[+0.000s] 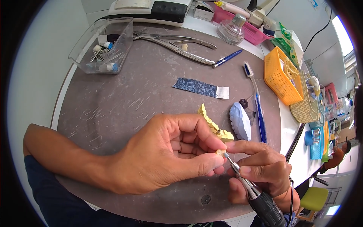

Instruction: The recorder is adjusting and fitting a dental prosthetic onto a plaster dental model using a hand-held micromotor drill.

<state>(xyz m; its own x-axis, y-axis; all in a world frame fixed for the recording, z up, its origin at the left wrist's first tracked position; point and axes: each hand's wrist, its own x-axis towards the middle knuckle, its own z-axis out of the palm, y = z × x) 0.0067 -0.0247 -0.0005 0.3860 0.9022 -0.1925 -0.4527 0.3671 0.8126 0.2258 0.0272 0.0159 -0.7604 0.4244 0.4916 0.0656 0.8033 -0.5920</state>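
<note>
Between the thumb and index finger of my left hand (166, 153) I pinch a small cream-coloured dental crown (220, 152). My right hand (266, 166) grips a black and silver dental handpiece (251, 189) like a pen. Its small grey tip (226, 154) is at the crown; whether the two touch is too small to tell. Just beyond my fingers lies a yellow dental model piece (211, 125), partly hidden by my left hand. A pale blue dental cast (240, 122) rests to the right of it, beside a dark round disc (244, 103).
A blue toothbrush (258, 108) lies right of the cast. Articulating paper (200, 87), a blue pen (228, 58) and metal pliers (177, 48) lie farther back. At the far left stands a clear tray (126, 45) of burs; an orange basket (278, 77) and glass bottle (231, 32) line the right.
</note>
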